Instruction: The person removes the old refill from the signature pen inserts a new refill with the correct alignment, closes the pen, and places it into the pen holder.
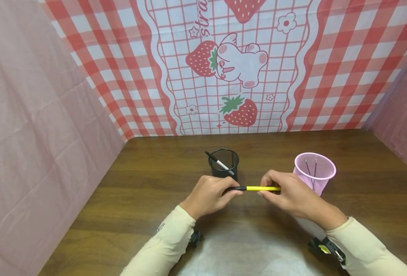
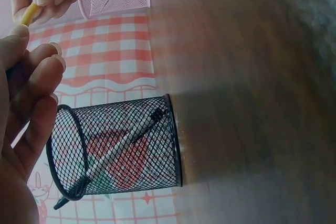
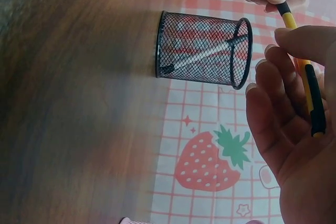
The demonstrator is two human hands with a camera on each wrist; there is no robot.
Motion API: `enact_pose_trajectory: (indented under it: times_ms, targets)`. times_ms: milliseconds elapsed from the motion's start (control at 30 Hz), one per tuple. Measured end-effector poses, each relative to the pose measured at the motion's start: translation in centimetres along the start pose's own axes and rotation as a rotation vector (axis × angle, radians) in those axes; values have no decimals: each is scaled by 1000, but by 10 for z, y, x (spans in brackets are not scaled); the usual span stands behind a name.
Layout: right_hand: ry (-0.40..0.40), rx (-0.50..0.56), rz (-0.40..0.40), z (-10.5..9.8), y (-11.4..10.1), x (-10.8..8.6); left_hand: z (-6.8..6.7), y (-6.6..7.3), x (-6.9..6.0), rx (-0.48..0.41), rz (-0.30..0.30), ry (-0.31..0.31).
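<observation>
A yellow pen with black parts (image 1: 255,188) lies level between both hands in the head view. My left hand (image 1: 207,195) pinches its black end between thumb and fingers. On the yellow barrel, my right hand (image 1: 294,194) has thumb and fingertips closed. The right wrist view shows the pen's other end, with a black clip (image 3: 315,100), running back over the right palm. Just behind the left hand stands a black mesh pen cup (image 2: 126,148), upright on the table, with a white-and-black marker (image 1: 220,163) leaning inside.
To the right, behind the right hand, stands a pink mesh cup (image 1: 301,177) holding two thin dark sticks (image 1: 315,168). Both cups are on the brown wooden table (image 1: 120,199). A red-checked strawberry cloth (image 1: 138,76) hangs at the back, and pink cloth (image 1: 45,134) at the sides.
</observation>
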State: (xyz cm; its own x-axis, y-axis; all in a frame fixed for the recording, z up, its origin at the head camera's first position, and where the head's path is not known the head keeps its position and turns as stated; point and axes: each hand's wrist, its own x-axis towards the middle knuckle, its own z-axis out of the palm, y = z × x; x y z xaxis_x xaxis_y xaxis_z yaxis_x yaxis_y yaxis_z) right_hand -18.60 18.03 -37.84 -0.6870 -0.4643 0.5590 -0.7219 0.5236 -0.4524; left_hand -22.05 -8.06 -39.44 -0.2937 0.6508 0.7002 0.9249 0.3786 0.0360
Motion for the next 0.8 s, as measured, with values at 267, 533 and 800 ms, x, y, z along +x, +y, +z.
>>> enact_pose_trajectory:
  times_ms: [267, 533, 800]
  targets:
    - [-8, -27, -15, 0, 2, 1, -1, -1, 0, 3, 4, 11]
    - [-55, -71, -27, -1, 5, 0, 0, -1, 1, -22, 8, 20]
    - [-48, -44, -42, -1, 6, 0, 0, -2, 1, 8, 5, 30]
